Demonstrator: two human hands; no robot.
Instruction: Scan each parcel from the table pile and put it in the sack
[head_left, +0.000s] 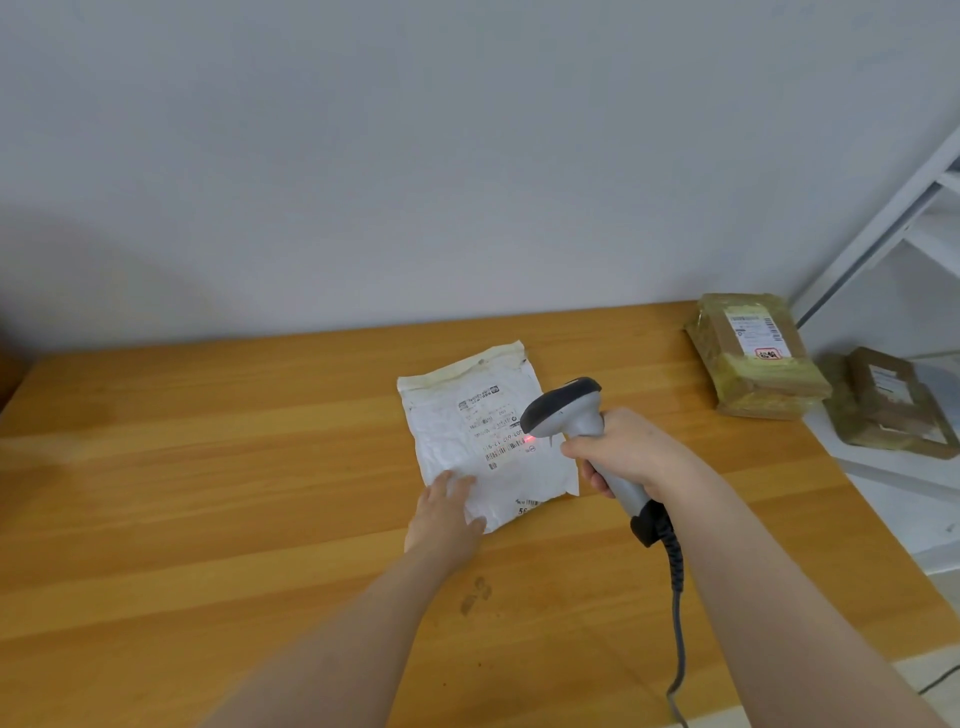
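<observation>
The right grip (626, 452) is curling around the scanner (563, 408) handle, and the scanner is shining a red dot on the white parcel (467, 441). The left grip (445, 512) is resting flat, fingers straight, on that parcel's near corner. It is lying on the desk (208, 467), with 1 brown parcel (753, 358) far right.

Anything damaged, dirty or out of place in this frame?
The white mailer being read by the scanner is creased, and its top edge is stained brownish. A dark smudge marks the table nearer the person. Nothing spilled.

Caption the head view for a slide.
The right hand aims the scanner at the white parcel; the left hand rests on its corner on the table.
</observation>
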